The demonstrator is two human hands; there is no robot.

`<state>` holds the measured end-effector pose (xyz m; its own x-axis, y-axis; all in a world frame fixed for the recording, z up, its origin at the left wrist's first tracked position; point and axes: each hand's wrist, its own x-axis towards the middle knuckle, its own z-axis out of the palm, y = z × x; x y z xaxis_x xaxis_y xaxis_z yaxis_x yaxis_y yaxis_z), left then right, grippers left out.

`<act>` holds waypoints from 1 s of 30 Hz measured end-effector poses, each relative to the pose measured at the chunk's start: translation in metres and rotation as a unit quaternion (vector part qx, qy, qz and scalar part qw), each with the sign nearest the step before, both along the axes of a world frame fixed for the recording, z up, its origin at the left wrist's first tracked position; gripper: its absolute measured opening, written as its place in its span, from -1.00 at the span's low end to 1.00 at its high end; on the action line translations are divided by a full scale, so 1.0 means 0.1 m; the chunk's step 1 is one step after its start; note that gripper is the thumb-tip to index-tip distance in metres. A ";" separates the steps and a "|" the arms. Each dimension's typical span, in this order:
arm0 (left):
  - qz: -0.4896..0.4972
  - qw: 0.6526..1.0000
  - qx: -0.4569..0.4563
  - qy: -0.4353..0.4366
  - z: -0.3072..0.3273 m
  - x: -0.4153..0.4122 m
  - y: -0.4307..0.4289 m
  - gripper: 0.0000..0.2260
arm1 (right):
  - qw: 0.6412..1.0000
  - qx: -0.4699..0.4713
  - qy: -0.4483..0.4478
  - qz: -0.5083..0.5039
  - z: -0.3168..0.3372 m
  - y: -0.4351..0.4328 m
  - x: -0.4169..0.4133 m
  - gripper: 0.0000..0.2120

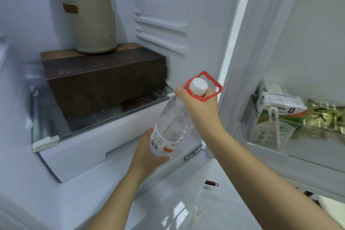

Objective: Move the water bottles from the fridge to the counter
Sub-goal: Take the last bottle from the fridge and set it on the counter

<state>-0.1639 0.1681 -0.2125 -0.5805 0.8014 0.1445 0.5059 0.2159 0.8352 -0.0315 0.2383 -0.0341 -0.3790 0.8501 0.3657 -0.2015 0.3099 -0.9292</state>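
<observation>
Both arms bare, reaching forward. Right forearm enters from lower right and runs up and left, wrist near straight. The right hand (200, 101) grips the neck of the water bottle (173, 123), back of hand toward camera, fingers curled through the red carry ring (217, 87). Left forearm rises from bottom centre, angled up and right. The left hand (147, 152) cups the bottle's lower body from beneath, fingers mostly hidden behind it. Hands apart, right above left.

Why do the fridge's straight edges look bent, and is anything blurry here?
Head view: the wide-angle lens bows the door edge and shelf edge; light is cool, bluish; the box and bag look soft; the bottle, left hand and right hand are sharper; glare streaks the floor.
</observation>
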 end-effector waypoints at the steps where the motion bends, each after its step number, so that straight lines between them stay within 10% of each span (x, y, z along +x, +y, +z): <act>1: -0.001 1.000 0.002 0.012 0.05 0.02 -0.07 -0.46 | 1.000 0.011 0.008 0.016 0.01 -0.06 0.09 -0.81; 8: -0.110 0.991 -0.019 0.079 0.46 0.38 -0.54 -0.22 | 0.979 0.128 0.014 0.158 0.14 -0.36 0.96 -0.90; 21: -0.216 0.976 0.007 0.018 0.64 2.23 -0.72 -0.02 | 0.964 -0.033 0.247 -0.097 -0.06 -0.54 3.08 -0.91; 30: -0.362 0.931 -0.008 0.050 0.55 3.27 -0.26 -0.18 | 0.967 -0.051 0.148 -0.203 -0.25 -0.53 4.44 -0.80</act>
<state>0.1629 0.1424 -0.1579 0.1289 0.9797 0.1534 0.5979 -0.2002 0.7762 0.4127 0.1856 -0.0594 0.1022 0.9443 0.3127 -0.3435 0.3285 -0.8798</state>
